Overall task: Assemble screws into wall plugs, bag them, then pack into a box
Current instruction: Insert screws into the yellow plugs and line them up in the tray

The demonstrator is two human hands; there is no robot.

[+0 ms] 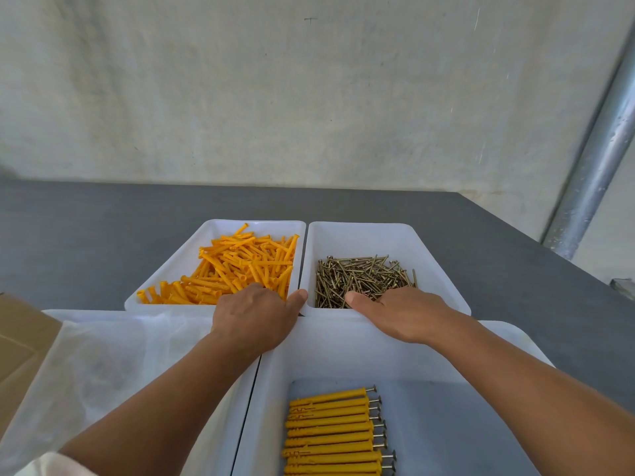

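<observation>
Four trays: white plastic, set two by two on a dark grey table (103,235), their rims touching or just beside one another.
Far left tray (192,255): holds a loose heap of orange wall plugs (237,266), lying in all directions.
Far right tray (360,238): holds a tangled pile of brass-coloured screws (360,276), gathered toward its near end.
Near right tray (343,348): holds the assembled plugs (330,431), each with a screw head sticking out at the right, laid side by side in one neat row.
Near left tray (86,312): holds crumpled clear plastic bags (103,365).
Left hand (252,317): palm down over the near end of the far left tray, fingers dipped into the wall plugs and hidden behind the back of the hand, thumb spread toward the rim between the two far trays. Whether it has hold of a plug cannot be told.
Right hand (405,314): palm down over the near end of the far right tray, fingers reaching among the screws, thumb stretched out to the left above the pile. Whether it has a screw between its fingers cannot be told.
Cardboard box (20,338): brown, at the left edge, beside the near left tray, only partly in view.
Background: a pale wall (309,97) behind the table, with a slanted metal pipe (598,166) at the right.
</observation>
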